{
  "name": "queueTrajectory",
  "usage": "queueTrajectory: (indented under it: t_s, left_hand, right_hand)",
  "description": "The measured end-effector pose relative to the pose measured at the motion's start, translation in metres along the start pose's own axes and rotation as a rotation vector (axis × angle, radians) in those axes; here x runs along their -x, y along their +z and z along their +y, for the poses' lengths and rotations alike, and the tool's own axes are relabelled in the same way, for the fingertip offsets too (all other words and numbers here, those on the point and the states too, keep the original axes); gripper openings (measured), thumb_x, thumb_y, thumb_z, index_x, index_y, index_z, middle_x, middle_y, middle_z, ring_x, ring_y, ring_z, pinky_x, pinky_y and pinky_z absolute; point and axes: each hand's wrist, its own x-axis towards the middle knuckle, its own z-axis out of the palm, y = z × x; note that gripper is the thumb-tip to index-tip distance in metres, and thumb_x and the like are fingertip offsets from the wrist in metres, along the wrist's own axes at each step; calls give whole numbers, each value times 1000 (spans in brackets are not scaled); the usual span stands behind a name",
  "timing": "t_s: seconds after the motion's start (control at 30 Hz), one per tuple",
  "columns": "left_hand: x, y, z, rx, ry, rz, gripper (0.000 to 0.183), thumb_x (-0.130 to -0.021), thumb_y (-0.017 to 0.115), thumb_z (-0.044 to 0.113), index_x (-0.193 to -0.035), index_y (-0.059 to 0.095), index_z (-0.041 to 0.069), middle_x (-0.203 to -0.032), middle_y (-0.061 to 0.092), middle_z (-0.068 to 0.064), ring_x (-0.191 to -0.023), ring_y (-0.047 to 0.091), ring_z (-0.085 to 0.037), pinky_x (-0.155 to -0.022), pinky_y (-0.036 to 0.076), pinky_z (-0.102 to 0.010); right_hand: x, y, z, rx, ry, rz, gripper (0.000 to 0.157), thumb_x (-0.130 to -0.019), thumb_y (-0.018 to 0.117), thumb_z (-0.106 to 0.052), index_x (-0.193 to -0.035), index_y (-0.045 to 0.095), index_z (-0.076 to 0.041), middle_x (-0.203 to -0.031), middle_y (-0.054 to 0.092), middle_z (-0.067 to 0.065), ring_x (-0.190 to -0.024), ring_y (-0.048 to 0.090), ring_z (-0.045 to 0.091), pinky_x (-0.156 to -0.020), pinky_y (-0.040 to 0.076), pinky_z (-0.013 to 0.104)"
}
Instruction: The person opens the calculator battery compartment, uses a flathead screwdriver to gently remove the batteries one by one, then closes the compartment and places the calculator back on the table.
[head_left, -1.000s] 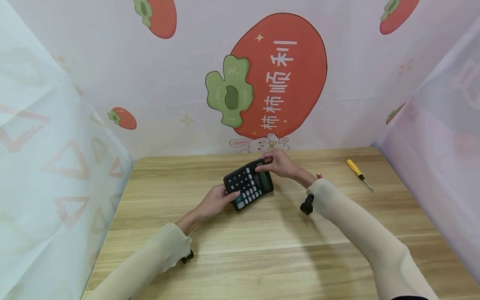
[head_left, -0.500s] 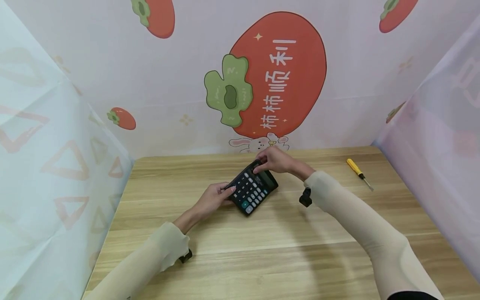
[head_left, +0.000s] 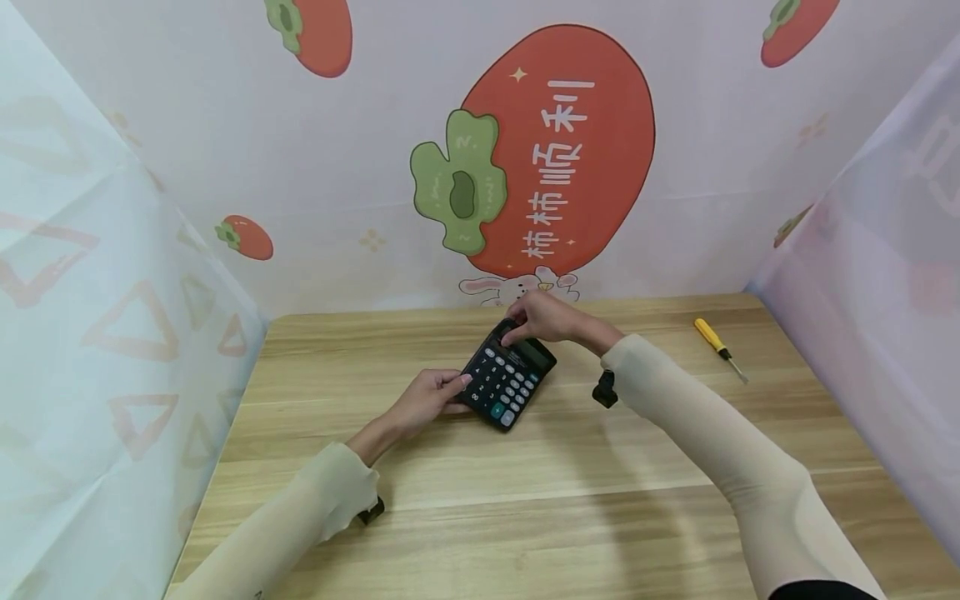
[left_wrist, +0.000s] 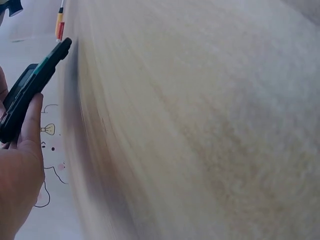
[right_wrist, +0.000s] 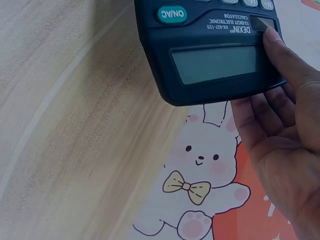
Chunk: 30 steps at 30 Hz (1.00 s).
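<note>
Both hands hold a black desk calculator (head_left: pixel 501 379), tilted above the table with its keys facing up. My left hand (head_left: pixel 422 402) grips its lower left edge, thumb on the face and fingers beneath. At the display end, my right hand (head_left: pixel 546 319) pinches the far corner; in the right wrist view the thumb of that right hand (right_wrist: pixel 287 125) lies on the small solar panel beside the blank display (right_wrist: pixel 217 65). From the side, the left wrist view shows the calculator (left_wrist: pixel 35 90) raised off the wood, the left hand (left_wrist: pixel 22 170) under it.
A yellow-handled screwdriver (head_left: pixel 720 350) lies at the right rear of the wooden table (head_left: pixel 480 517). In the left wrist view a red-and-yellow handle (left_wrist: pixel 60 25) shows past the calculator. Printed cloth walls (head_left: pixel 360 167) enclose the back and sides.
The calculator has turned clockwise in the head view, its keypad end swinging toward the person. The right hand has shifted slightly left, and the left hand's grip has moved to the calculator's left edge.
</note>
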Motion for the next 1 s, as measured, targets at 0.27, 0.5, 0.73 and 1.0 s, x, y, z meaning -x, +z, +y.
queueTrajectory:
  t_s: [0.27,0.5,0.73,1.0]
  left_hand:
    - [1,0,1,55,-22,27,39,-115,47,14,-143,57,-11,-144,60,-29,-126,67,-31,-101,59,-38]
    - [2,-1,2,108,-37,97,38,-115,45,11,-143,56,-12,-142,61,-30,-127,66,-36,-99,59,-37]
    - [1,-2,-1,143,-34,130,39,-115,45,10,-144,54,-13,-143,60,-32,-130,64,-38,-100,59,-36]
    - [2,-7,-2,165,-48,132,39,-115,44,9,-146,50,-13,-146,57,-32,-133,61,-40,-100,59,-35]
  right_hand:
    - [0,0,3,-51,25,50,14,-93,85,-18,-100,82,-7,-83,71,1,-73,57,14,-67,48,26]
    - [2,2,12,-54,35,64,16,-93,84,-17,-105,83,-7,-86,71,1,-76,57,17,-68,48,27]
    - [7,8,23,-75,58,76,12,-94,84,-19,-101,82,-9,-84,66,1,-78,55,19,-67,42,28]
    - [10,10,29,-138,60,72,13,-95,81,-15,-104,83,-5,-86,74,3,-74,56,16,-65,45,25]
